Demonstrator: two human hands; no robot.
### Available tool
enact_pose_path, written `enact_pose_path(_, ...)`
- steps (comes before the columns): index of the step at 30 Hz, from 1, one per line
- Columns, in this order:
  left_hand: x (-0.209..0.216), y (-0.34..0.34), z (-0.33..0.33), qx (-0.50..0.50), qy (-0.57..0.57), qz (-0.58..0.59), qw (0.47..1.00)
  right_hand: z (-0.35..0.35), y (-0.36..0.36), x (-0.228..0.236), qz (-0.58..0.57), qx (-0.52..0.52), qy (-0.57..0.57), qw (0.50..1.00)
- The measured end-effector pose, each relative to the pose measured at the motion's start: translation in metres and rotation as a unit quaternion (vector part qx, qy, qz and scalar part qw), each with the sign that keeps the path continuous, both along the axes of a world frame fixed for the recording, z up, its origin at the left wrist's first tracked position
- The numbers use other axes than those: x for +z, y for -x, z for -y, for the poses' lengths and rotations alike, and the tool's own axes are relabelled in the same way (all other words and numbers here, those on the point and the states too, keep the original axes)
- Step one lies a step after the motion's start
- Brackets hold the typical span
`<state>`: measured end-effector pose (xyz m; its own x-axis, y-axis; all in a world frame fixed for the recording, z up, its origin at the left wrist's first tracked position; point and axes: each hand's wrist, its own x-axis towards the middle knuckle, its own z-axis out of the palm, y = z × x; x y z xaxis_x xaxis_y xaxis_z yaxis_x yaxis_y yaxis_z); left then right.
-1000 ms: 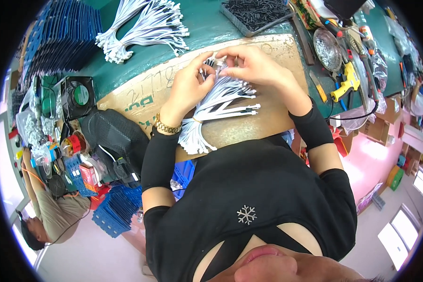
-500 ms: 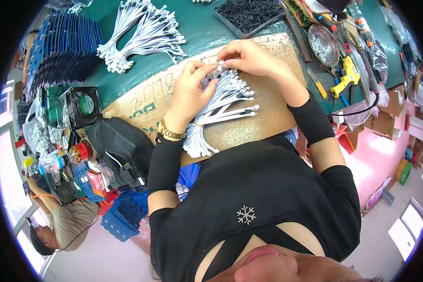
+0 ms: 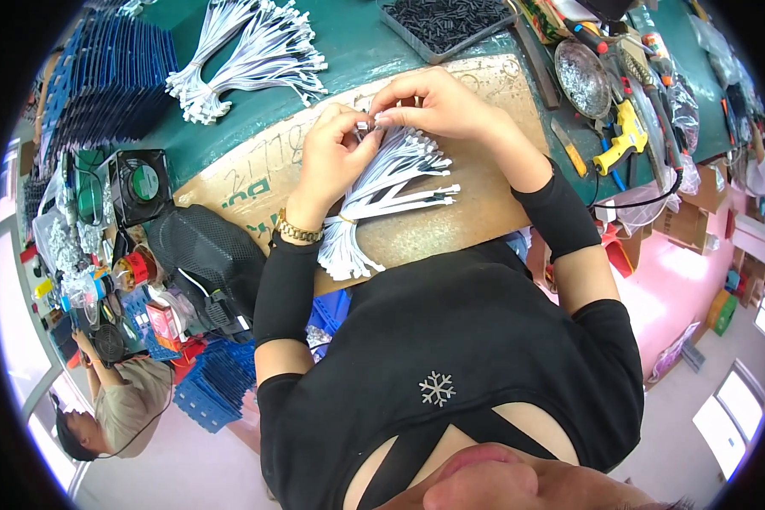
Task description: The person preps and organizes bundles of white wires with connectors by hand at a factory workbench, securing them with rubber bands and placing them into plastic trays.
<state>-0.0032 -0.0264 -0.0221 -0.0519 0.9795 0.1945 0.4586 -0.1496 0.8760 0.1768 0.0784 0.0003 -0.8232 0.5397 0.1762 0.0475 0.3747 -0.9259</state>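
Observation:
My left hand (image 3: 338, 157) is closed, with thumb and forefinger pinching a cable's small white connector (image 3: 363, 126). Against that connector, the fingertips of my right hand (image 3: 429, 104) press together; whatever small piece they hold is hidden. Under both hands lies a bundle of white cables (image 3: 408, 161) with small plugs at their ends, tied near its lower end. A few cables fan out to the right of the rest. The bundle rests on a brown cardboard sheet (image 3: 484, 204).
More white cable bundles (image 3: 263, 59) lie at the far left beside stacked blue racks (image 3: 110, 81). A tray (image 3: 436, 59) of short black tubes stands at the back. Rightward are a metal bowl (image 3: 583, 78), yellow glue gun (image 3: 625, 136) and knife (image 3: 569, 146). A person (image 3: 132, 404) works at left.
The fingertips of both hands have come closer together around the connector, which shows less than before. The whole view has shifted slightly.

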Motion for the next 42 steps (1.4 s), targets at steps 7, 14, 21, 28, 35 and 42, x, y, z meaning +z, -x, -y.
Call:
enact_pose_path(7,-0.006,0.002,0.001,-0.014,0.031,0.081,0.996,-0.05,-0.007,0.006,0.014,-0.2,-0.195,0.96)
enact_pose_path(14,-0.016,0.008,0.002,-0.003,0.088,0.134,0.987,-0.096,-0.007,0.017,0.315,-0.19,-0.208,0.906)
enact_pose_path(21,-0.015,0.005,-0.002,-0.033,0.104,0.188,0.976,-0.095,-0.019,0.013,0.215,-0.255,-0.236,0.913)
enact_pose_path(28,-0.009,0.006,-0.002,-0.03,0.136,0.21,0.968,-0.041,-0.013,0.005,-0.046,-0.234,-0.17,0.956)
enact_pose_path(35,-0.004,0.006,-0.002,-0.042,0.15,0.245,0.957,0.015,-0.002,-0.001,-0.083,-0.156,0.076,0.981)
enact_pose_path(42,-0.007,0.007,-0.002,-0.044,0.128,0.222,0.966,0.022,0.007,-0.011,-0.092,-0.17,0.164,0.967)
